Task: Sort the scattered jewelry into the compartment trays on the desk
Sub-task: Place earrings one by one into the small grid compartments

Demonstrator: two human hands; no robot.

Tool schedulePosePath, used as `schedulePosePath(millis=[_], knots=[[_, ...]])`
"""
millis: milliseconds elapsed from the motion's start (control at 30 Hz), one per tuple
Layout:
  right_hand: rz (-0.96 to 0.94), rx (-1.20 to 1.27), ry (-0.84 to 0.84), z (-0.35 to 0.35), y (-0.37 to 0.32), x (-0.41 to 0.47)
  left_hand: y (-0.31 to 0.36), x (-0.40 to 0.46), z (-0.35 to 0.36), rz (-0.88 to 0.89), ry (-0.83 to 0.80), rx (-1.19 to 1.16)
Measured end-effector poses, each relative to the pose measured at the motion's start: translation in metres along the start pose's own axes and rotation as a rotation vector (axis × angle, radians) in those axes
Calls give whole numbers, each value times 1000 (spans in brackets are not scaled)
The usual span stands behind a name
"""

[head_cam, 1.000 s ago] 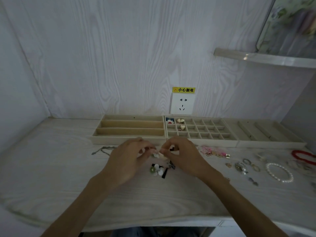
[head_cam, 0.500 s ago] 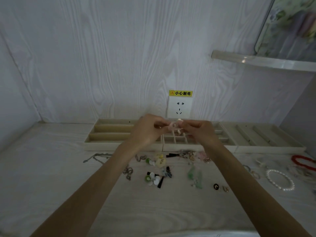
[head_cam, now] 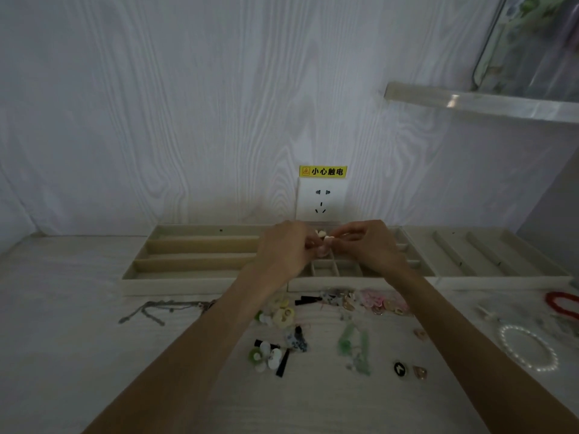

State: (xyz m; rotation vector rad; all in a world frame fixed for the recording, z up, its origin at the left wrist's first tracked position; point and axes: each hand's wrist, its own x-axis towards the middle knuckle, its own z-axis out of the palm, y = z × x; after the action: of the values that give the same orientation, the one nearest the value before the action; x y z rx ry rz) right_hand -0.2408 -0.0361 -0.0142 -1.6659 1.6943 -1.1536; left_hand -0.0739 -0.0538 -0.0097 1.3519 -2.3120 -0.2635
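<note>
Your left hand [head_cam: 283,250] and right hand [head_cam: 368,245] pinch a small pale earring [head_cam: 326,241] together above the grid tray [head_cam: 332,270]. More jewelry [head_cam: 369,300] litters your pale wood-grain desk [head_cam: 78,355]; a socket [head_cam: 321,198] sits on the wall behind.

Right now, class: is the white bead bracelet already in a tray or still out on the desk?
Out. The white bead bracelet lies flat on the desk, in front of the right-hand tray.
</note>
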Motion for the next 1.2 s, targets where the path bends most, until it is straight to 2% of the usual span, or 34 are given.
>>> schedulePosePath(millis=[167,367,567,700,833,967,1067,1200], knots=[[-8,-35,-123,-4,5,4,2,2,0,63,-47,119],[-69,-167,-139,0,1,7,-5,2,1,41,-147,168],[-67,-220,-221,6,-7,12,-11,3,-4,-88,20,-26],[-84,-299,-197,9,-9,14,-16,8,-4,-116,27,-98],[-127,-403,-95,13,-6,11,-13,10,0,-118,22,-115],[-148,-386,-91,12,-3,10,-11,11,2,-126,-4,-112],[-157,-340,-128,-7,-4,8,-16,9,-2,-94,-41,-108],[-266,-561,-270,-24,-3,2,-17,0,-11,51,-115,66]])
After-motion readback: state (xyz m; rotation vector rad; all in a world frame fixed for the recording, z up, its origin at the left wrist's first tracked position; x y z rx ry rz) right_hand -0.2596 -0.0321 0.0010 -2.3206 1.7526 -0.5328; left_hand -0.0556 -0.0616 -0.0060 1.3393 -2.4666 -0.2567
